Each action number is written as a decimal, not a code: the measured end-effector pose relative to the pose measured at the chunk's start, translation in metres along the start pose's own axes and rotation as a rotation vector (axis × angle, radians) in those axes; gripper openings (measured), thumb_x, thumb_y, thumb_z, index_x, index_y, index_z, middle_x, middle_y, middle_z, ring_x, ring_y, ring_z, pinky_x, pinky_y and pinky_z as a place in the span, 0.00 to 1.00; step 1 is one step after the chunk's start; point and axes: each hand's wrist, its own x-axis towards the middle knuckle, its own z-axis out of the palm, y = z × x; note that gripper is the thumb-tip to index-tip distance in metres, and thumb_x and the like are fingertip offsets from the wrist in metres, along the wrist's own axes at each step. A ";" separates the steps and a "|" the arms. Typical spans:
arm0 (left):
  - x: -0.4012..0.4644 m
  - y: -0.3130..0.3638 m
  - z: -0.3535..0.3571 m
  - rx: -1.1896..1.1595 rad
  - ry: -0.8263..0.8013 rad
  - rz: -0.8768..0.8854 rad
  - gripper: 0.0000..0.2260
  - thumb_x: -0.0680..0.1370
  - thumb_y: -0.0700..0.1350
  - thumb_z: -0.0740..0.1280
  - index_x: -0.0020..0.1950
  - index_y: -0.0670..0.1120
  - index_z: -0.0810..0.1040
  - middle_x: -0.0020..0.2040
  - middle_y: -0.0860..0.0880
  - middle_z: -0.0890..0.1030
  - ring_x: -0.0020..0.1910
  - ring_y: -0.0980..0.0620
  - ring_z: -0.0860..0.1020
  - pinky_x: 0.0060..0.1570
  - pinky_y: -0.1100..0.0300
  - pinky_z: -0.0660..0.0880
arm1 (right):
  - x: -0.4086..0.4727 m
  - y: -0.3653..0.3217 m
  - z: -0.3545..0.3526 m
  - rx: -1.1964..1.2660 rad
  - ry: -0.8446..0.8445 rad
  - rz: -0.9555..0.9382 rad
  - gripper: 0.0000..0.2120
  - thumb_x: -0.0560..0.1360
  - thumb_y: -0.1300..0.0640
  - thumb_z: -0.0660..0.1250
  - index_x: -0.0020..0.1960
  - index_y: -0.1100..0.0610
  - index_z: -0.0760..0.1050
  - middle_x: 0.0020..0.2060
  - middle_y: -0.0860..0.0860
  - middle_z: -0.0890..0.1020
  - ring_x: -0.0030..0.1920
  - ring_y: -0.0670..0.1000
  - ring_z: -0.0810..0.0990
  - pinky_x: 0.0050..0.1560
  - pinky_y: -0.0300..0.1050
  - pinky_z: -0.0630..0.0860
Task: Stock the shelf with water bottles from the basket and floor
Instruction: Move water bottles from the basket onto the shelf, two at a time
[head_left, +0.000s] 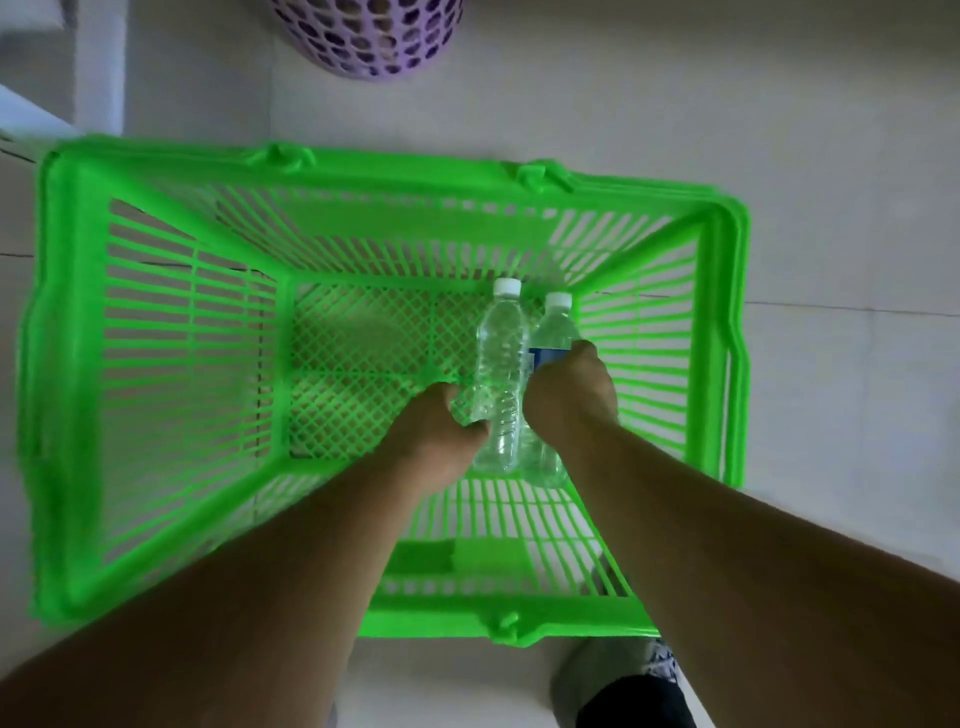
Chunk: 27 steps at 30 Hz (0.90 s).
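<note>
A bright green plastic basket stands on the pale tiled floor, seen from straight above. Inside it, at the right of its bottom, lie two clear water bottles with white caps. My left hand grips the lower part of the unlabelled bottle. My right hand grips the bottle with a blue label, which lies right beside the first. Both forearms reach down into the basket from the near side.
A purple perforated round basket stands on the floor beyond the green one. A white edge, perhaps a shelf or furniture, shows at the far left. A shoe is on the floor by the basket's near rim.
</note>
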 end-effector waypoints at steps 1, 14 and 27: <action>0.004 0.000 0.001 0.003 0.010 -0.003 0.32 0.76 0.55 0.70 0.76 0.48 0.65 0.74 0.47 0.71 0.33 0.69 0.69 0.28 0.71 0.66 | 0.004 0.003 0.005 0.012 0.027 -0.020 0.19 0.77 0.61 0.60 0.68 0.60 0.68 0.62 0.58 0.77 0.62 0.60 0.76 0.54 0.46 0.73; 0.040 -0.015 -0.013 -0.058 0.032 -0.115 0.13 0.68 0.56 0.78 0.35 0.56 0.76 0.38 0.59 0.80 0.27 0.68 0.72 0.22 0.71 0.66 | 0.051 -0.006 0.035 0.132 -0.273 -0.064 0.31 0.66 0.34 0.74 0.53 0.60 0.75 0.33 0.51 0.75 0.26 0.49 0.72 0.24 0.37 0.64; -0.068 0.007 -0.060 -0.330 0.074 0.023 0.10 0.67 0.43 0.80 0.42 0.51 0.82 0.37 0.62 0.85 0.32 0.63 0.83 0.27 0.73 0.73 | -0.031 -0.002 -0.043 0.255 -0.197 -0.332 0.12 0.69 0.39 0.74 0.43 0.47 0.82 0.33 0.44 0.83 0.32 0.46 0.80 0.30 0.37 0.69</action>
